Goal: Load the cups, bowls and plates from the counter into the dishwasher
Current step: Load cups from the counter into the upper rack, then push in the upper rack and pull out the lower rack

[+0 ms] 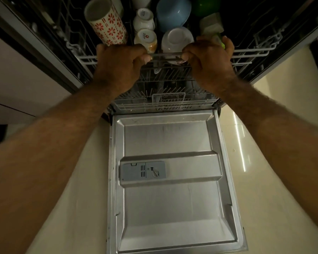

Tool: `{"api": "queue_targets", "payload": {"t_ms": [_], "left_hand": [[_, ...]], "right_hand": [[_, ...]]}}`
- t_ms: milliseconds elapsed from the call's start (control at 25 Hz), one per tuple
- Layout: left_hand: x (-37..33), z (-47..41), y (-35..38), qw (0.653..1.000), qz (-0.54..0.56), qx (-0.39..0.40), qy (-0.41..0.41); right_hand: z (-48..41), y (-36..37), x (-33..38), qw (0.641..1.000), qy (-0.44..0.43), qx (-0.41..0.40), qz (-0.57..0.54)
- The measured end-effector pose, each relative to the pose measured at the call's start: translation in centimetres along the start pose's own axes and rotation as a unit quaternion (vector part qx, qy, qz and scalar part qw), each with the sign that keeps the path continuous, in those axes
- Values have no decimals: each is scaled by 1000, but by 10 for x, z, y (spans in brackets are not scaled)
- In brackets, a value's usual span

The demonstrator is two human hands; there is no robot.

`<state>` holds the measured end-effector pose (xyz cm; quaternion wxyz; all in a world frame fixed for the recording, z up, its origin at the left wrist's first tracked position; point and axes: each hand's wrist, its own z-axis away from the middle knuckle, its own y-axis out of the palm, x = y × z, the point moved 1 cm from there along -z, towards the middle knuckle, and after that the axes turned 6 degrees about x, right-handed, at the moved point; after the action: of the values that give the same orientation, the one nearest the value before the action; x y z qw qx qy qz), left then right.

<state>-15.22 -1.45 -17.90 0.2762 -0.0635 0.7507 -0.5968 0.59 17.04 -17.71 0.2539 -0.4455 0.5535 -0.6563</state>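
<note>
The dishwasher stands open, its steel door [173,198] folded flat below me. My left hand [120,60] and my right hand [208,56] both grip the front rail of the upper rack [164,55]. In that rack lie a tall mug with red flowers [106,24], two small white cups [144,20] [145,38], a blue bowl [173,12], a white bowl [176,40] and a green item [205,5]. Beneath it the lower rack [165,103] sits inside the tub; I see no dishes in it.
A grey detergent dispenser [142,171] is set in the door. Pale cabinet fronts [22,85] run along the left. Glossy cream floor [246,143] shows to the right of the door. A pale box-like object [212,22] rests at the rack's right.
</note>
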Motion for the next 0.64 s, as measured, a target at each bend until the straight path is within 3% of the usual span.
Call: {"api": "queue_targets", "payload": {"t_ms": [320, 440, 640], "left_hand": [[-1, -6, -6, 999, 35, 31, -13], [-7, -2, -11, 1000, 22, -10, 4], [-31, 63, 20, 997, 3, -66, 32]], "right_hand": [[-3, -10, -2, 1000, -8, 7, -6], [3, -13, 2, 1000, 10, -10, -5], [60, 25, 22, 992, -72, -107, 10]]}}
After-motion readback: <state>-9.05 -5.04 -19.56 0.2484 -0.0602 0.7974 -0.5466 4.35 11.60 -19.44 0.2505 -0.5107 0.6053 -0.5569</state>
